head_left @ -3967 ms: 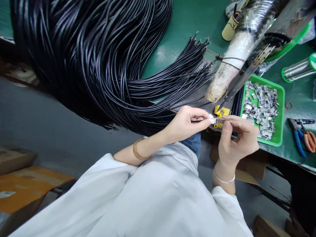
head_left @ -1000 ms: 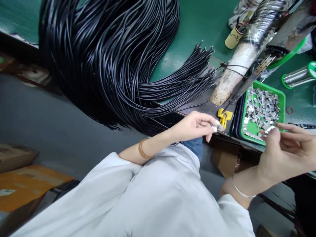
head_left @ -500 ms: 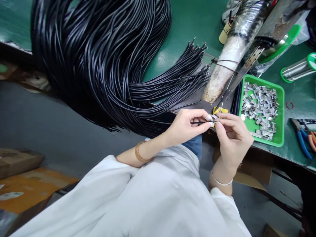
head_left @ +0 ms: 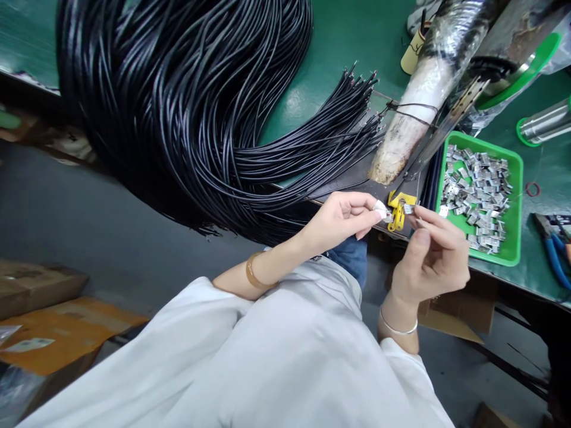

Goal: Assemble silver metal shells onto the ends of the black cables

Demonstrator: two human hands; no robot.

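My left hand [head_left: 341,219] is closed, thumb and index finger pinched together, with white tape round a fingertip. A small end of a black cable [head_left: 389,216] pokes out of the pinch; the rest of it is mostly hidden by the hand. To its right, my right hand [head_left: 432,252] has its fingers curled, with a small silvery metal connector [head_left: 408,209] at the index fingertip. Just behind and between the hands stands a yellow clamp-like fixture [head_left: 397,211] at the table's front edge. A large bundle of black cables [head_left: 191,119] lies on the left.
A green tray [head_left: 516,202] of metal connectors sits right of my hands. Above the fixture slants a white, plastic-wrapped tube [head_left: 404,131]. Solder-like wire spools [head_left: 542,128] and blue-handled pliers [head_left: 555,255] lie further right on the green table [head_left: 334,35]. Cardboard boxes [head_left: 40,285] stand lower left.
My hands were together at the cable end; now they are apart, the right one shifted right. The yellow fixture shows more fully between them. The view has shifted slightly.
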